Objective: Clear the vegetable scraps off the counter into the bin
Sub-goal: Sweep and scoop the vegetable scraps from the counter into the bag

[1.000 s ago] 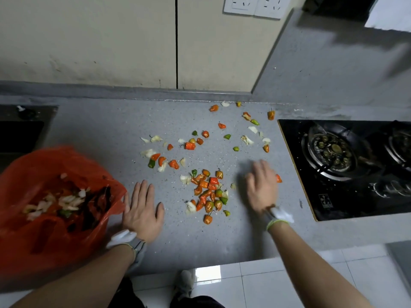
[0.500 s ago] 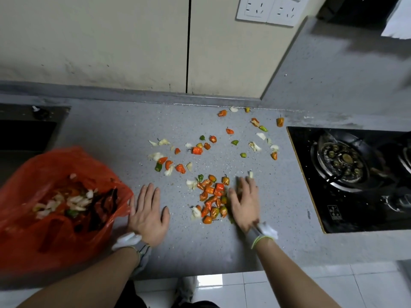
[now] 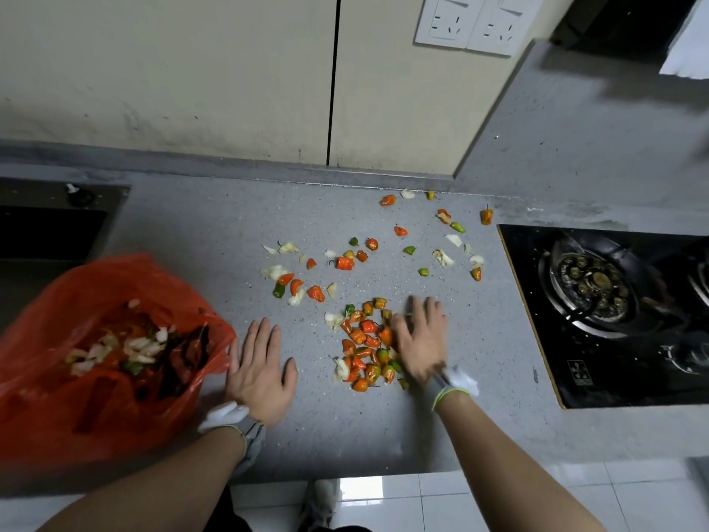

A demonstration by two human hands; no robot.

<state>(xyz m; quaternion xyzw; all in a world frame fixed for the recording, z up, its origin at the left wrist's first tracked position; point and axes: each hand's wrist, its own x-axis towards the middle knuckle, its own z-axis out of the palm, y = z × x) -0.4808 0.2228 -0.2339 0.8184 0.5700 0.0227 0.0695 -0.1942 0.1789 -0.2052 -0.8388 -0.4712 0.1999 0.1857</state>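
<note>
Partly done; some scraps already in red bag (image 3: 57,378) beside flat, empty left hand (image 3: 261,374); right hand (image 3: 420,339) splayed, holding nothing, against pepper pile (image 3: 364,347); scattered bits (image 3: 422,243) beyond left.

We see a cream wall (image 3: 192,71) with twin white sockets (image 3: 472,23), a grey speckled counter (image 3: 192,224), a black gas hob (image 3: 614,312) at its right edge, and white floor tiles (image 3: 422,501).
</note>
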